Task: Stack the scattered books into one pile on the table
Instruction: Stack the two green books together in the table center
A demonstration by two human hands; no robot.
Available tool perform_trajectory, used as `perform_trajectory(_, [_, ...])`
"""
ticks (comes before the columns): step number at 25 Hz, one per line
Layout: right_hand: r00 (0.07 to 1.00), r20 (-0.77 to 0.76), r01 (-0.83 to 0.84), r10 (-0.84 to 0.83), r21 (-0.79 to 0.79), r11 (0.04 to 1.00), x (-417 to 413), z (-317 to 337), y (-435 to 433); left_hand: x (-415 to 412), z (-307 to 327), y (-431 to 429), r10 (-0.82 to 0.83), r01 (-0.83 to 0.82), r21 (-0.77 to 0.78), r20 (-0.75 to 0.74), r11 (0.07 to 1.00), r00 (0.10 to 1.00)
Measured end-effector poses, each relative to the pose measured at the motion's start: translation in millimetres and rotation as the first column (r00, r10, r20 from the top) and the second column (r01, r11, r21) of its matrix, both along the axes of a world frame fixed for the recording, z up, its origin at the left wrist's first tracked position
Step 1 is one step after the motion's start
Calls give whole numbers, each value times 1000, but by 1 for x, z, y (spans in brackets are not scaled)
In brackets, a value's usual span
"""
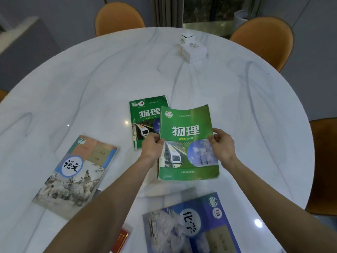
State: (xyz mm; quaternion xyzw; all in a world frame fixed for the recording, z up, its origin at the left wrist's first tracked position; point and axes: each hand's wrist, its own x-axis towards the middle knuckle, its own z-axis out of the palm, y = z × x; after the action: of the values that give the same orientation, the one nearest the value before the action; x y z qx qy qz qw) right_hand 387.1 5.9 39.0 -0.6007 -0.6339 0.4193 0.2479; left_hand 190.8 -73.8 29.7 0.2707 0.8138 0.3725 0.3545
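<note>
Both hands on the green physics textbook (pixel 187 143) at centre frame: left hand (pixel 152 147) pinching its left edge, right hand (pixel 223 145) pinching the right. It overlaps a second physics book (pixel 144 123) just above-left. The risk is a soft cover bowing and sliding off skewed. The Chinese-language book (pixel 76 172) lies lower left, the chemistry book (pixel 191 225) bottom centre. There's plenty of bare marble table (pixel 91 79) beyond; white boxes (pixel 192 49) sit well clear, upper centre.

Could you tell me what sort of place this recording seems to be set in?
Probably a home dining area: a large round marble-look table ringed by orange chairs, with curtains and a window behind. School textbooks are scattered over it.
</note>
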Motion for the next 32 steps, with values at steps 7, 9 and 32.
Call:
perform_trajectory(7, [993, 42, -111, 111, 11, 994, -93, 0, 56, -75, -1, 30, 161, -161, -1, -46, 987, 986])
perform_trajectory(9, [990, 47, -130, 130, 4, 991, -114, -5, 69, -92, -7, 39, 176, -177, -6, -58, 984, 983])
perform_trajectory(32, [942, 259, -210, 213, -41, 977, -179, -66, 107, -156, -68, 63, 76, -102, -76, -285, 992, 955])
